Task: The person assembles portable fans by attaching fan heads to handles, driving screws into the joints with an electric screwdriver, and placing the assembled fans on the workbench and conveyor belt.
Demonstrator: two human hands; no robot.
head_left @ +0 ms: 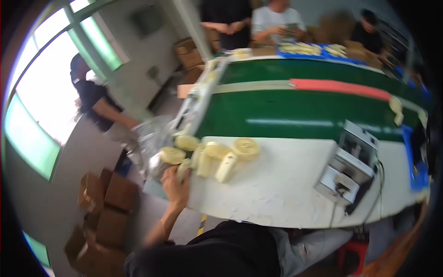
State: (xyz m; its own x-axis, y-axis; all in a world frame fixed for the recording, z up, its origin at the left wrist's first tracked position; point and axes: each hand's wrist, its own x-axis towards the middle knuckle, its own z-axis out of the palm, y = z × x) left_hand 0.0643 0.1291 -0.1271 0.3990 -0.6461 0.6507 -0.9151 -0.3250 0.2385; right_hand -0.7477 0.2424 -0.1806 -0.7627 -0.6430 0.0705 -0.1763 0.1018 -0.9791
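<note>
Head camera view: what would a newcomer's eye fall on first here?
Probably the broad green surface with its pink strip, across the far middle. Nearer, the left hand is among pale yellow pieces at the white table's left end; a metal machine stands toward its right.

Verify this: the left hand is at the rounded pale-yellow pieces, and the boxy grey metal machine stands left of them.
Wrong side: the head view shows the boxy grey metal machine standing right of the rounded pale-yellow pieces. The left hand is at those pieces.
</note>
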